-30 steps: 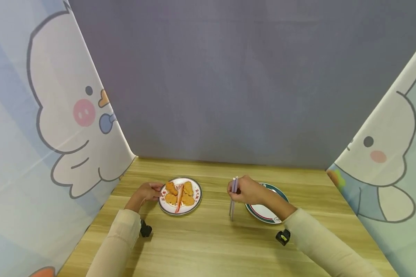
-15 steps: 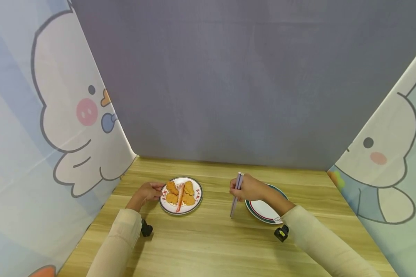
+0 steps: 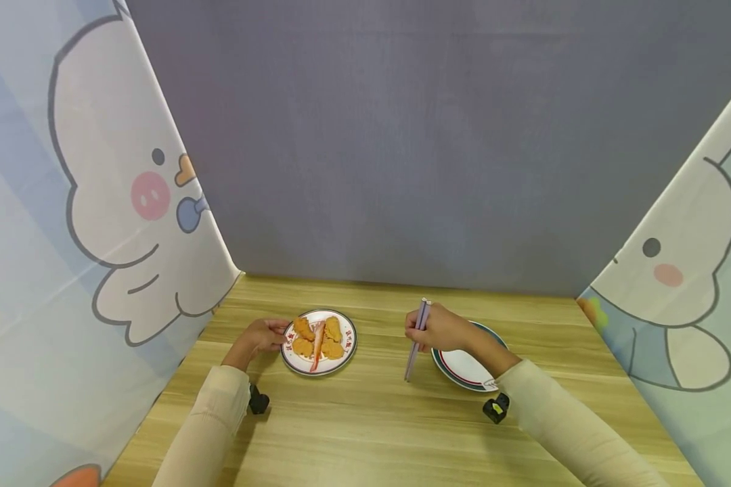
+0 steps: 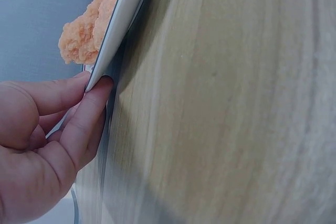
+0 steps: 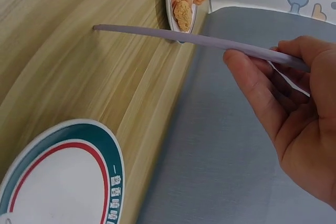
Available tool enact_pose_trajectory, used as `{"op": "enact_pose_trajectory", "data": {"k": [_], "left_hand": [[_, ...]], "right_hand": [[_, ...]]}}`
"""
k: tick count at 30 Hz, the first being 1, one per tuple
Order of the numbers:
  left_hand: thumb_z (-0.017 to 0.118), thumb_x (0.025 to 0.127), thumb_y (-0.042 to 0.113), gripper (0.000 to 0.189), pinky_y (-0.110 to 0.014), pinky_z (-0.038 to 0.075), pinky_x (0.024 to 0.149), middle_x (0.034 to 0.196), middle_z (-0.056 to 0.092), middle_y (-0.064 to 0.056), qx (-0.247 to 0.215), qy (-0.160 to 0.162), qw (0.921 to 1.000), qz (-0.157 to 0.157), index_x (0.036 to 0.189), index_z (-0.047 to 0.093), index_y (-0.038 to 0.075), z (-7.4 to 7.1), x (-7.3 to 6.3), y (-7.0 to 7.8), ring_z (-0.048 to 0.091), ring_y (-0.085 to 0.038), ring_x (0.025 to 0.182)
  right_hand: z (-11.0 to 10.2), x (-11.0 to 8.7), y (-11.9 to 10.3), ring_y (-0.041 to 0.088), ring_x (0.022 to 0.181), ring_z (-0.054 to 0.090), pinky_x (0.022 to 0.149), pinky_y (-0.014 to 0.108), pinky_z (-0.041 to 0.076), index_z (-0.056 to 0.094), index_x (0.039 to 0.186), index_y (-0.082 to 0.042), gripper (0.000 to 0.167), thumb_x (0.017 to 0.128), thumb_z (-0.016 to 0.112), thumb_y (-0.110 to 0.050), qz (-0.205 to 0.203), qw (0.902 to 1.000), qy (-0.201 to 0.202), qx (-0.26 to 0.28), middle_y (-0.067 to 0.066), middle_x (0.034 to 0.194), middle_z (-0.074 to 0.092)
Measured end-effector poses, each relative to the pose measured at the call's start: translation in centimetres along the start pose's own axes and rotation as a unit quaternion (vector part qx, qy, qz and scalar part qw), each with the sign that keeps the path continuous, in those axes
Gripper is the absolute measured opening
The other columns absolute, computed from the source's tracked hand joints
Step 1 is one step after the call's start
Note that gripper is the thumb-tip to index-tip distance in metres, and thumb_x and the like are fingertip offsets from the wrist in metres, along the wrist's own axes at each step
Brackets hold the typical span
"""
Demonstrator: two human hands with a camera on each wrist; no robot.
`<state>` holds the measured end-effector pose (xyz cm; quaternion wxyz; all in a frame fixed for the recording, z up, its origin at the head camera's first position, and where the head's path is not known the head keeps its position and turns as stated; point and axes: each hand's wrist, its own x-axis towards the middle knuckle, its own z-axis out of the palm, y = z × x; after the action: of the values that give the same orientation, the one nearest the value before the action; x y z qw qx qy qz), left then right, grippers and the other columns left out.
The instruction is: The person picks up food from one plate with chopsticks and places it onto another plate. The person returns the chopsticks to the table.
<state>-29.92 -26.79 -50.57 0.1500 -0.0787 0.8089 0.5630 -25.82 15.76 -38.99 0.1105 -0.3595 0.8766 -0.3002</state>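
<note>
In the head view my left hand (image 3: 262, 338) is at the left edge of a small white plate (image 3: 335, 365) with red lettering. Thumb above and fingers beneath, it pinches the rim, as the left wrist view shows. Several golden fried chicken pieces (image 3: 332, 329) and a long pink-and-orange strip (image 3: 317, 348) lie on that plate. My right hand (image 3: 441, 328) holds a pair of pale purple chopsticks (image 3: 423, 314), tips together and pointing down close over the table. In the right wrist view the chopsticks (image 5: 210, 41) look like one line.
Partly under my right forearm in the head view lies a bare white plate (image 3: 466, 368) with a green and red border. Grey cloth (image 3: 402, 169) stands behind the wooden table (image 3: 365, 426). Cartoon-printed cloths (image 3: 122, 223) flank both sides.
My right hand has shifted slightly right and the chopsticks have tilted, their tops leaning further right. My left hand keeps its hold on the food plate.
</note>
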Motion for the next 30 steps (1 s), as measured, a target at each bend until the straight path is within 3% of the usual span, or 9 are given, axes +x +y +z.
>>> {"op": "enact_pose_trajectory", "data": {"k": [5,13,18,26,30], "left_hand": [[0.066,0.089,-0.012,0.048,-0.027,0.059,0.071,0.105,0.066,-0.015,0.011,-0.003,0.9999,0.001,0.136,0.056,-0.012,0.2,-0.3,0.0,0.064,-0.012,0.081],[0.066,0.09,-0.012,0.046,-0.025,0.058,0.069,0.103,0.064,-0.013,0.007,0.001,1.0,-0.002,0.135,0.057,-0.011,0.0,-0.1,0.2,0.063,-0.012,0.079],[0.066,0.089,-0.012,0.047,-0.026,0.059,0.069,0.102,0.065,-0.013,0.004,0.0,1.0,0.0,0.135,0.057,-0.012,0.0,-0.1,0.2,0.063,-0.012,0.078],[0.068,0.09,-0.009,0.048,-0.025,0.058,0.07,0.104,0.064,-0.013,0.009,0.0,0.9999,0.006,0.136,0.056,-0.011,0.0,-0.2,-0.1,0.062,-0.012,0.081],[0.068,0.09,-0.01,0.048,-0.026,0.059,0.07,0.104,0.065,-0.014,0.006,0.003,1.0,0.006,0.136,0.056,-0.011,0.0,-0.3,0.0,0.063,-0.012,0.08]], "right_hand": [[-0.1,-0.1,0.0,0.018,0.057,0.071,0.052,0.027,0.058,0.065,0.083,-0.009,0.019,0.101,0.058,-0.008,-0.011,0.9993,0.022,0.027,0.007,0.068,0.069],[0.2,0.6,0.3,0.022,0.063,0.074,0.055,0.031,0.061,0.065,0.087,-0.002,0.019,0.102,0.056,-0.01,0.015,0.988,0.104,0.113,0.013,0.075,0.069],[1.0,1.4,0.8,0.031,0.066,0.075,0.056,0.037,0.061,0.065,0.091,0.001,0.018,0.103,0.057,-0.01,0.03,0.972,0.15,0.179,0.02,0.077,0.07],[3.1,2.9,1.3,0.016,0.062,0.073,0.056,0.04,0.061,0.063,0.095,0.005,0.016,0.102,0.056,-0.007,0.069,0.9362,0.203,0.279,0.017,0.078,0.07],[4.1,3.5,0.9,0.014,0.061,0.072,0.054,0.034,0.061,0.062,0.099,0.008,0.019,0.103,0.056,-0.009,0.085,0.9214,0.219,0.309,0.012,0.075,0.07]]}}
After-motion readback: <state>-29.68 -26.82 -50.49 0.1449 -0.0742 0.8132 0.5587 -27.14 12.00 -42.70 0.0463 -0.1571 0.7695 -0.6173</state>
